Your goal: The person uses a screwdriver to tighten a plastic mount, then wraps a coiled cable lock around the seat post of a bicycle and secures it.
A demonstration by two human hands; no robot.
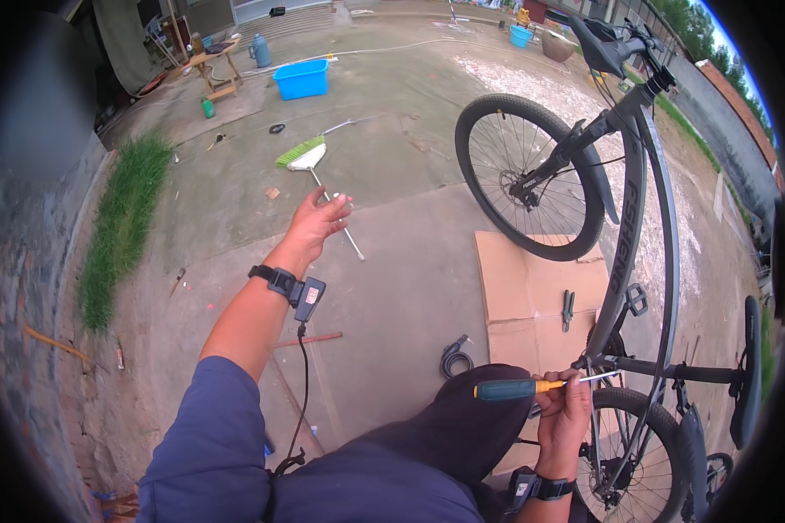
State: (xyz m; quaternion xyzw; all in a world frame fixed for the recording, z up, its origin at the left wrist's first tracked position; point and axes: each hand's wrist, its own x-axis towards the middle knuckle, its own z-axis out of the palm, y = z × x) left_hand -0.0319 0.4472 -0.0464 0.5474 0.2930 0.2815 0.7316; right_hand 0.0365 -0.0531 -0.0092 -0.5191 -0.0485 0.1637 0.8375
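Your right hand [563, 408], at 4 o'clock, is closed about the yellow collar of a teal-handled steel screwdriver [519, 389], its handle pointing to 9 o'clock and its shaft to 3; this short grip probably suits carrying or aiming more than turning, since the handle is left free. Whether the tip touches the dark grey metal bicycle [634, 196] at 3 o'clock cannot be told. Your left hand [317, 227], at 10 o'clock, has its fingers spread and grips nothing. The flattened brown cardboard sheet [519, 292], between 3 and 4 o'clock, perhaps keeps small things off the ground; a dark-handled pliers-like tool [568, 311] lies on it, near your right hand. At 5 o'clock, a coiled black cable [452, 359] lies just beside it. The surface is a grey concrete yard floor [401, 288]; on it, at 11 o'clock, lie a white-handled broom with green bristles [307, 157] and, beyond, a bright blue rectangular plastic tub [302, 80]. A strip of green grass [129, 222] and a weathered brick wall [26, 253] border the yard at 9 o'clock.
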